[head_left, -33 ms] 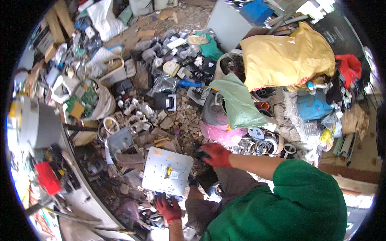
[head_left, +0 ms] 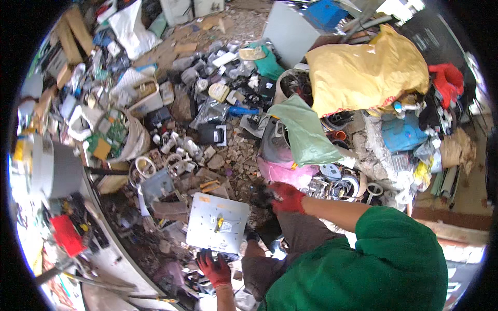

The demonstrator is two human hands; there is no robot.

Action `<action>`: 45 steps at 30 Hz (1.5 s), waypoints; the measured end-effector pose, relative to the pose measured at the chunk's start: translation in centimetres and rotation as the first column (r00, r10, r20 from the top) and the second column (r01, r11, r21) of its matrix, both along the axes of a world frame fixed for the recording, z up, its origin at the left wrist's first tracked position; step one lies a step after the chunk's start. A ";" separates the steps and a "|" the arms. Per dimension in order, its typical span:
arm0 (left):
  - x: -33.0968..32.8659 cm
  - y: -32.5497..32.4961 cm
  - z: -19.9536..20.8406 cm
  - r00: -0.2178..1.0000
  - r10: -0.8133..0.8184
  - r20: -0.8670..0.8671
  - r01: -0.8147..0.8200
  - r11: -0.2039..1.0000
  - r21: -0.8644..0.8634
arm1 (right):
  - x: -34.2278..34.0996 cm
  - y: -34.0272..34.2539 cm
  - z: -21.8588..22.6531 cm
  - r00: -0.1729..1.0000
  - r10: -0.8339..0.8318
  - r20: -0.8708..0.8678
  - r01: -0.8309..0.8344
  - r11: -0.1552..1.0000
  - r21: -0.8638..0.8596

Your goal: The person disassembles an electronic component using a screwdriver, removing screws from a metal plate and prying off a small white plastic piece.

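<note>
Green short-sleeved shirt [head_left: 363,264]; grey-brown shorts [head_left: 306,233]; 2 red gloves [head_left: 215,270], left dark-tipped.

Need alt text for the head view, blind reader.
A red-gloved left hand is near the lower edge of a pale panel, the right hand, also gloved, off its right side. Heaped scrap surrounds them; a yellow bag lies upper right.

- Tool [head_left: 219,225] there, mid-panel [head_left: 201,229]!
- Left hand [head_left: 213,268] just off the panel's near edge, right hand [head_left: 288,198] out past its right.
- Casing [head_left: 157,185] beyond the far-left corner.
- Bag [head_left: 306,132] over the tub [head_left: 270,149], sack [head_left: 363,72] behind, rightward.
</note>
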State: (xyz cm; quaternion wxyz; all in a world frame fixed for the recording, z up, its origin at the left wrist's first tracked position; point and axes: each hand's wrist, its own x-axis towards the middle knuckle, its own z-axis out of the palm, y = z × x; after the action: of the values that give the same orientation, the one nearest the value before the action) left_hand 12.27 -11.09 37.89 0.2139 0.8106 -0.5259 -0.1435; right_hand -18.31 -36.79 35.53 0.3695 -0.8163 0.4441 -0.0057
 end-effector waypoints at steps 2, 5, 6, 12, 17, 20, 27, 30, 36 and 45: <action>2.9 -1.4 0.6 0.994 -0.079 0.075 0.075 0.996 0.051 | -7.7 0.7 -0.3 0.982 -0.170 -0.082 0.170 0.985 -0.004; 4.9 -4.0 3.1 0.999 -0.024 -0.039 0.031 0.981 0.191 | -16.6 1.9 1.1 0.904 -0.298 -0.306 0.365 0.911 0.192; 4.6 -5.1 3.6 0.999 0.042 -0.001 -0.041 0.987 0.154 | -19.5 3.6 0.2 0.837 -0.349 -0.422 0.453 0.874 0.175; 4.5 -11.6 2.9 0.886 0.300 -0.354 -0.226 0.945 0.237 | -30.9 4.9 2.0 0.739 -0.085 -0.668 0.488 0.752 0.444; -2.3 -22.4 7.5 0.917 0.233 -0.324 -0.091 0.913 0.398 | -35.8 2.8 4.6 0.710 -0.520 -0.475 0.690 0.649 0.320; -13.1 -31.6 15.9 0.991 -0.065 -0.118 0.101 0.939 0.330 | -38.5 2.7 5.8 0.615 -0.674 -0.409 0.788 0.546 0.285; -24.5 -49.9 20.2 0.706 -0.497 -0.505 0.548 0.834 -0.054 | -44.0 9.3 -2.9 0.575 -0.765 -0.289 0.812 0.576 0.092; -30.7 -57.0 28.8 0.566 -0.670 -0.479 0.665 0.715 -0.214 | -42.4 11.4 -1.4 0.650 -0.672 -0.355 0.744 0.658 0.117; -46.7 -77.5 40.5 -0.014 -0.807 -0.590 0.658 0.437 -0.613 | -40.9 21.8 -4.3 0.554 -0.655 -0.513 0.714 0.691 -0.111; -64.8 -106.2 50.6 0.014 -0.809 -0.587 0.579 0.485 -0.655 | -20.4 24.3 2.4 -0.022 -0.921 -0.390 0.987 -0.081 0.136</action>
State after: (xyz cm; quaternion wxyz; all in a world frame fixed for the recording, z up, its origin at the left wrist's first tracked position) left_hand -52.58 -117.25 88.46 0.4354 0.2134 -0.6797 -0.5503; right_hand -38.74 -12.49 37.94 0.3632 -0.1630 0.9107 -0.1098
